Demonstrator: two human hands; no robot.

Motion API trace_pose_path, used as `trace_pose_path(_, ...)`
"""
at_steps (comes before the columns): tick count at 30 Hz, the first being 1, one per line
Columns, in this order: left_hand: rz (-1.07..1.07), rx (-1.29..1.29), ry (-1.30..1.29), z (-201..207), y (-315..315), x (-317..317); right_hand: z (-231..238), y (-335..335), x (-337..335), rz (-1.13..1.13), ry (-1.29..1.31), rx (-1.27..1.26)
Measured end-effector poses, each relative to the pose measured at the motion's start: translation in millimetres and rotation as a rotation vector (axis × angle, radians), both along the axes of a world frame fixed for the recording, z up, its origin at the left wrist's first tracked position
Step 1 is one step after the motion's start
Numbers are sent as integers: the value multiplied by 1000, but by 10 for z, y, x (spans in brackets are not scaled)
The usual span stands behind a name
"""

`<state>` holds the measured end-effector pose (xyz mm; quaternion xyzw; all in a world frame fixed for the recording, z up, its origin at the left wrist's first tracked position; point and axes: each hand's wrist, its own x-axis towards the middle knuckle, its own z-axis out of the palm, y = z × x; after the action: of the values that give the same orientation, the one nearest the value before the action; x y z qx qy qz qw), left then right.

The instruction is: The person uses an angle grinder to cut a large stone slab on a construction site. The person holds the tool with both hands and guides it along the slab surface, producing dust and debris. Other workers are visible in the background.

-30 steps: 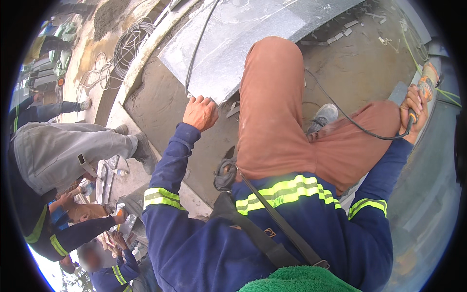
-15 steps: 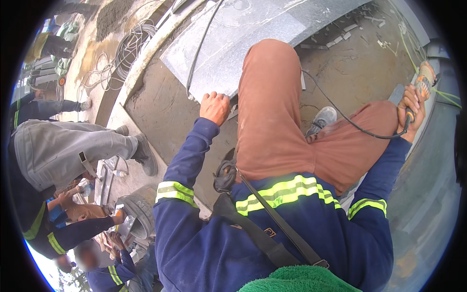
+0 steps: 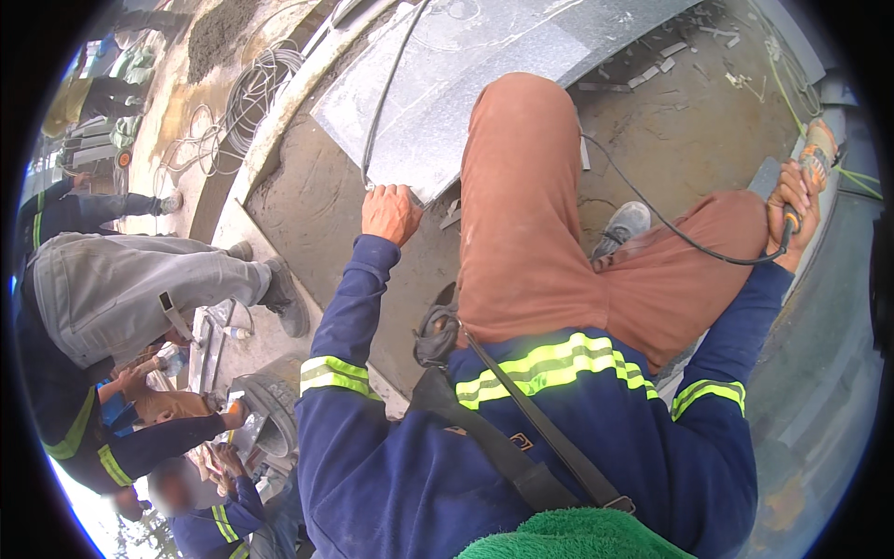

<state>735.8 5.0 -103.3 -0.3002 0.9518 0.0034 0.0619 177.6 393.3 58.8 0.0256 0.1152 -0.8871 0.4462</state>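
Observation:
My left hand (image 3: pixel 391 214) is closed over the near edge of a large grey stone slab (image 3: pixel 475 102), close to its corner, knuckles up and fingertips hidden. A black cable (image 3: pixel 386 102) runs across the slab and down beside this hand. Out at the far right, my right hand (image 3: pixel 793 200) is wrapped round the body of an orange-and-grey corded power tool (image 3: pixel 819 149), shaped like an angle grinder. Its working end points away from me and is hard to make out. The tool's black cord (image 3: pixel 689 240) loops back over my right thigh.
Wet-looking grey mortar (image 3: pixel 307 177) surrounds the slab, with broken stone strips (image 3: pixel 656 70) at the far right. A coiled cable (image 3: pixel 256 88) lies far left. Co-workers stand and crouch at left, near a dark bucket (image 3: pixel 270 405). A green cord (image 3: pixel 859 182) runs past the tool.
My left hand has slid a little to the left along the slab's edge, nearer its corner. My right hand keeps the tool in nearly the same place.

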Motion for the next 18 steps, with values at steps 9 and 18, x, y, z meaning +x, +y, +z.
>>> trace_pose_path(9, -19, 99, 185, 34, 91, 12, -27, -32, -44, 43, -18, -14)
trace_pose_path(18, -218, 39, 44, 85, 31, -121, 13, -16, 1, 26, -28, -12)
